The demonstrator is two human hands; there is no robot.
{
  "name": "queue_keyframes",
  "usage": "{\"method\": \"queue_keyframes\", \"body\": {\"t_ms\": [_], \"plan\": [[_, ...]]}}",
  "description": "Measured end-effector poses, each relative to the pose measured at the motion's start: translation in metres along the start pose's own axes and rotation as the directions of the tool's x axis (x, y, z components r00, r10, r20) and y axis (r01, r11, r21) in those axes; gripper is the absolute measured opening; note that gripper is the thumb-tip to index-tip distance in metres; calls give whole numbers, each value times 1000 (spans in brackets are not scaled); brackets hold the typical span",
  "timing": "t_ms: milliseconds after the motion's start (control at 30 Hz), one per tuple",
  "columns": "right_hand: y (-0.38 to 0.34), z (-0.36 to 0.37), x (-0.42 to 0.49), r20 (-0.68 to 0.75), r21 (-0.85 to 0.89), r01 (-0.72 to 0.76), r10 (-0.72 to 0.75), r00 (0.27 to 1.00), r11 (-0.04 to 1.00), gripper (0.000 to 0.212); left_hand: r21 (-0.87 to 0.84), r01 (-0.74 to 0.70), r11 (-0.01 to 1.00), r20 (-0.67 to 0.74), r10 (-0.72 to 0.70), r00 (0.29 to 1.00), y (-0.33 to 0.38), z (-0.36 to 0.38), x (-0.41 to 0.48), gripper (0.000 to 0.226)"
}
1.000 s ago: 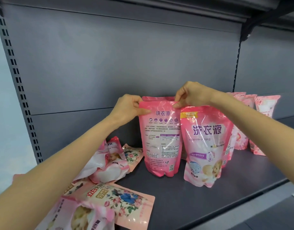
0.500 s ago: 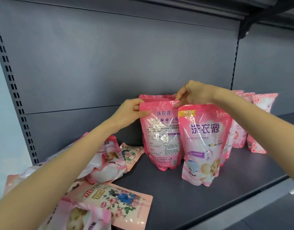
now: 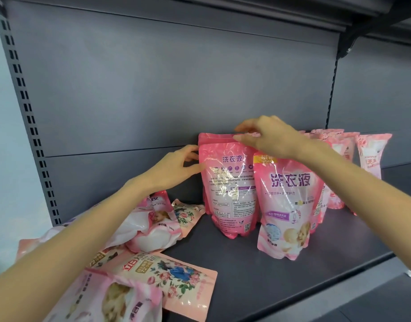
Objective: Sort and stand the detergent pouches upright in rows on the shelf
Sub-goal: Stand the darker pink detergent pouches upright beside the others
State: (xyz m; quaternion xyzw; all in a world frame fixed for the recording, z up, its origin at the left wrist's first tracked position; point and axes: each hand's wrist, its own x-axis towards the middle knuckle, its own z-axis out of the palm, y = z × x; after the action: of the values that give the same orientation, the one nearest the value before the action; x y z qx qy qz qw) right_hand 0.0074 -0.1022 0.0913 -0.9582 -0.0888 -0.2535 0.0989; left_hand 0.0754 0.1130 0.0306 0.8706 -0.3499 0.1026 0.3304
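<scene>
Open and loose, the left hand (image 3: 176, 169) touches the pink pouch (image 3: 232, 196) on its 9 o'clock side. The right hand (image 3: 267, 138) is at its top edge; whether it pinches, I cannot tell. The pink pouch stands on the shelf (image 3: 269, 287), with a front pouch (image 3: 290, 205) at its 3 o'clock.

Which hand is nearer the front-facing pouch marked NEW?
Right. The right hand is just above the NEW pouch; the left hand is farther left, past the back-facing pouch.
</scene>
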Motion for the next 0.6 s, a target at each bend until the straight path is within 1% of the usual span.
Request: {"method": "queue_keyframes", "body": {"t_ms": [67, 100, 167, 233, 300, 333, 400, 433, 533, 600], "plan": [[-13, 9, -11, -20, -110, 31, -33, 999, 993, 49, 157, 37, 987, -5, -36, 999, -4, -1, -5, 60], [-19, 14, -16, -18, -154, 65, -68, 998, 986, 53, 271, 57, 961, -11, -56, 998, -5, -2, -9, 64], [-31, 25, -26, -1, -233, 139, -144, 990, 963, 58, 487, 81, 870, -34, -74, 997, -4, -3, -18, 68], [-38, 38, -36, 31, -286, 179, -178, 984, 941, 65, 604, 97, 791, -70, -68, 995, -5, -4, -31, 68], [-44, 53, -47, 53, -308, 217, -210, 976, 926, 75, 674, 120, 729, -107, -65, 992, -8, -5, -47, 70], [-47, 61, -53, 55, -325, 240, -235, 971, 915, 78, 703, 136, 698, -123, -69, 990, -10, -6, -56, 75], [-52, 75, -61, 68, -335, 268, -261, 963, 903, 72, 735, 172, 656, -147, -93, 985, -16, -9, -74, 91], [-54, 80, -62, 61, -320, 275, -270, 961, 907, 69, 740, 195, 643, -159, -114, 981, -19, -12, -82, 96], [-58, 92, -61, 128, -227, 326, -304, 944, 918, 72, 758, 267, 595, -203, -174, 964, -28, -20, -105, 99], [-62, 96, -59, 99, -205, 365, -351, 931, 908, 76, 748, 317, 583, -237, -211, 948, -29, -26, -121, 97]]}}
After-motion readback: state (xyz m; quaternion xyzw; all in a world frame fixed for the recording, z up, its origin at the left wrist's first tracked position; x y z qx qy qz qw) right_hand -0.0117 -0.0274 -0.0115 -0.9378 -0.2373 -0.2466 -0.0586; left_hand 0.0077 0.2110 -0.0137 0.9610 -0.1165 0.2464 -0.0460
